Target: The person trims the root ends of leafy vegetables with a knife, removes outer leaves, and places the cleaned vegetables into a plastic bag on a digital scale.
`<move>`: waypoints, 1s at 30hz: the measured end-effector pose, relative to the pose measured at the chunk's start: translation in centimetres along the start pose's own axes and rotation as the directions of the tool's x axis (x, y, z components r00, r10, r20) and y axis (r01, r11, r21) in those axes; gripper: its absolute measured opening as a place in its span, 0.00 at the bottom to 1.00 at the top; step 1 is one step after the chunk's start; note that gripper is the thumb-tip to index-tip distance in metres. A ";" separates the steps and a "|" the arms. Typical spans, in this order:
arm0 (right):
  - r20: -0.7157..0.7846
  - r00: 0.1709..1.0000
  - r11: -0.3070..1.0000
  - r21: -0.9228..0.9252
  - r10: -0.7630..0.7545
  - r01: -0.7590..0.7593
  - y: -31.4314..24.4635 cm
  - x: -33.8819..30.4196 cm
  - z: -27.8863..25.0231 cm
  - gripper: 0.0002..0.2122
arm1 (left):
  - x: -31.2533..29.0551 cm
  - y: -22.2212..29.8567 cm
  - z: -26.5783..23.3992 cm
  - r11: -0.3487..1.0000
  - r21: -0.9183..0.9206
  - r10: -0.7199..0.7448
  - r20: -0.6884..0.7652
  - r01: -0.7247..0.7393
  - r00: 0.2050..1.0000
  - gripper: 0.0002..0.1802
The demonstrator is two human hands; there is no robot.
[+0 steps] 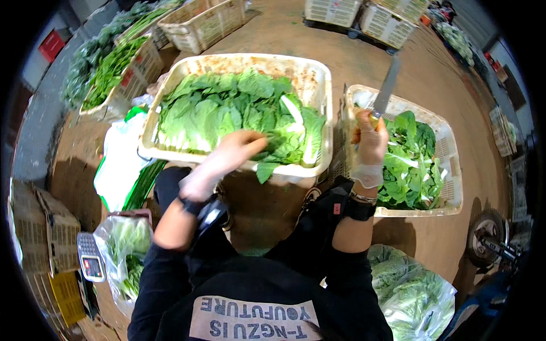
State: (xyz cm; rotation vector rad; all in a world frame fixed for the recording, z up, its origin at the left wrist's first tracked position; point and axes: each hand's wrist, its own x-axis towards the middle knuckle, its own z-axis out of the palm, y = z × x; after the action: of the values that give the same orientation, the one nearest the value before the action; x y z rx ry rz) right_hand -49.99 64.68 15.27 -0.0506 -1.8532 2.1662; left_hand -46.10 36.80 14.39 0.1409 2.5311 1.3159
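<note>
One o'clock: right hand (372, 139) clenches a long silver-bladed knife (388, 84)! Twelve: left hand (236, 149) curls at leafy green vegetables (244, 105) in an off-white plastic crate (311, 82), pinch unclear. Picking, apparently; next needs a firm hold.

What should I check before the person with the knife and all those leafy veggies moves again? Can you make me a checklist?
1. Knife held in the hand: ok. The right hand is closed around its handle.
2. Blade away from the left hand: ok. It points up and away, and the hands are well apart.
3. Left hand holding some greens: cannot tell. It is at the leaves, but blurred.
4. All the greens inside the big crate: not ok. One leaf hangs over the near rim.
5. Blade sharp: cannot tell from the picture.
</note>
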 end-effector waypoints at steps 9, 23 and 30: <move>-0.016 0.998 0.993 -0.109 -0.053 0.051 2.1 1.7 0.5 0.06 | 17.9 -3.9 10.5 0.677 0.707 -0.291 0.003 0.203 0.957 0.53; 0.156 0.949 0.962 -0.026 0.272 -0.272 0.2 5.0 -2.7 0.21 | 12.0 12.1 6.0 0.502 0.644 0.580 0.244 -0.577 0.777 0.36; -0.420 0.907 0.946 0.300 0.019 0.120 -0.2 7.0 -8.4 0.17 | 15.1 17.5 10.7 0.796 0.245 0.509 0.225 -0.554 0.831 0.38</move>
State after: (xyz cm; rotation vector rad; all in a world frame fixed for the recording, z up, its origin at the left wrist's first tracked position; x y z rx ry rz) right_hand -54.87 74.47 15.13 -0.3648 -1.2411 2.1784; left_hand -58.20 58.60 19.76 1.0522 2.6386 1.0094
